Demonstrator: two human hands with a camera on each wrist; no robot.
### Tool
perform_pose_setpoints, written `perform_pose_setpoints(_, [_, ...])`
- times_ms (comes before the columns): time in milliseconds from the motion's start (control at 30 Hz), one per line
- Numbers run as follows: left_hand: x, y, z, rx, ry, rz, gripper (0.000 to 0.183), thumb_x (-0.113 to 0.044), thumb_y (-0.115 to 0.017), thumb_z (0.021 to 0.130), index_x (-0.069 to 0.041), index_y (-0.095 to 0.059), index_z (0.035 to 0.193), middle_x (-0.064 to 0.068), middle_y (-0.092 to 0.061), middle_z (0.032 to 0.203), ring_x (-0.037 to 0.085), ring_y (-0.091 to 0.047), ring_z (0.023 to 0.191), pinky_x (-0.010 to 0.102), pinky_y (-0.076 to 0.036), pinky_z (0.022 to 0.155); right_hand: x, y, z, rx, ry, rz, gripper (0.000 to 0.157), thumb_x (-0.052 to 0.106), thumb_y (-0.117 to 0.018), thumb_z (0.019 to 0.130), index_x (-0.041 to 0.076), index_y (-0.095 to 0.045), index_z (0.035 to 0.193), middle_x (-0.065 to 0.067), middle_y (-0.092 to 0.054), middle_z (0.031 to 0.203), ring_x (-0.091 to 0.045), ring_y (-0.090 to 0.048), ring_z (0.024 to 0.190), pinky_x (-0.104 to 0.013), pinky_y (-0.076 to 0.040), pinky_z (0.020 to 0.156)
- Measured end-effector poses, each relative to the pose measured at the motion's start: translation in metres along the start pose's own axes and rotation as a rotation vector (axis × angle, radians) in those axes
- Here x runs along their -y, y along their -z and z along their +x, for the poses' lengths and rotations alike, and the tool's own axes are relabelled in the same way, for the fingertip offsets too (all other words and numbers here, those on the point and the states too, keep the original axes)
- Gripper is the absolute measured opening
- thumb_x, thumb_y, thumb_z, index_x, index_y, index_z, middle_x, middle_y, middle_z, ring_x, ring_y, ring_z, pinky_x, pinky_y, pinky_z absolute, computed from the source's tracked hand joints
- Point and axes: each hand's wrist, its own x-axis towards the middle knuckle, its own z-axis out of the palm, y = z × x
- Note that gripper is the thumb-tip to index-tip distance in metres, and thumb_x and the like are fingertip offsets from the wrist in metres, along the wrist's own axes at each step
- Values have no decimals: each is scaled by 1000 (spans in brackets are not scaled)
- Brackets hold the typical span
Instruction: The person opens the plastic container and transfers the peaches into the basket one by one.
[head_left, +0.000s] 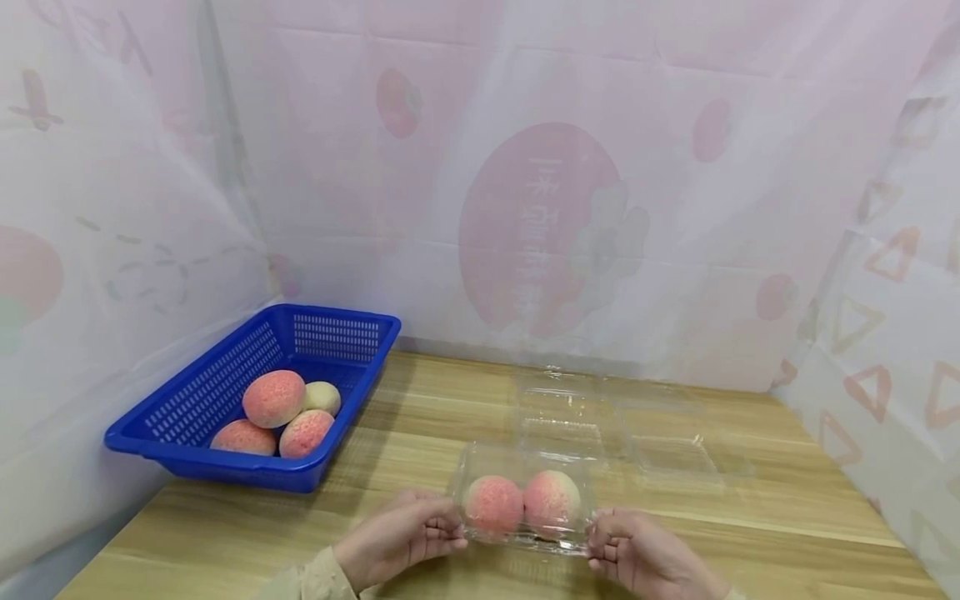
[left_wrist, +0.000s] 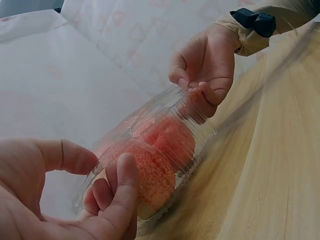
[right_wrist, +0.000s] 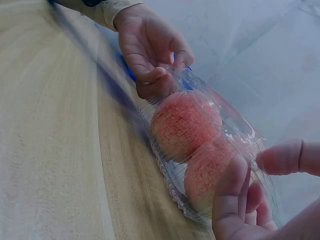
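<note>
A clear plastic clamshell box [head_left: 525,533] with two pink-and-cream peaches [head_left: 494,505] side by side in it lies near the table's front edge. My left hand [head_left: 408,533] pinches its left front corner between thumb and fingers. At the right front corner, my right hand [head_left: 637,550] pinches the rim in the same way. Both wrist views show the lid [left_wrist: 150,117] over the peaches and the thumbs and fingertips at the box edge. Whether the lid is fully pressed down cannot be told.
A blue plastic basket [head_left: 360,392] at the left holds several peaches [head_left: 274,399]. Behind the box, more clear plastic boxes [head_left: 667,454] rest on the wooden table [head_left: 795,533]. White printed cloth [head_left: 420,208] hangs around the back and sides.
</note>
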Motion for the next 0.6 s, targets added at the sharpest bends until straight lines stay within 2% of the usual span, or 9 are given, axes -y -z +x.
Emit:
perform_pose_setpoints(233, [5,4,2,-4,22,-27,12,-5,-58,89,-2,-65,79,12,-64,85,18,-65,80,31,-56,79,-6,7,3,46,3,25,16,-7,-55,85,4,-57,97,-7,-57,94,-16,-58,83,-27,-51,83])
perform_pose_setpoints(400, [7,5,2,1,25,-34,12,-5,-58,90,-2,-65,80,13,-64,87,19,-66,81,32,-56,81,-6,10,2,35,8,36,18,-6,-56,86,3,-56,102,-7,-59,94,-16,-61,83,-29,-52,85])
perform_pose_setpoints(600, [7,4,2,-23,26,-37,12,-3,-58,89,-1,-65,80,13,-64,85,20,-66,81,33,-56,81,-7,11,3,28,-1,54,19,-7,-56,86,4,-56,102,-7,-60,93,-17,-62,83,-30,-52,85])
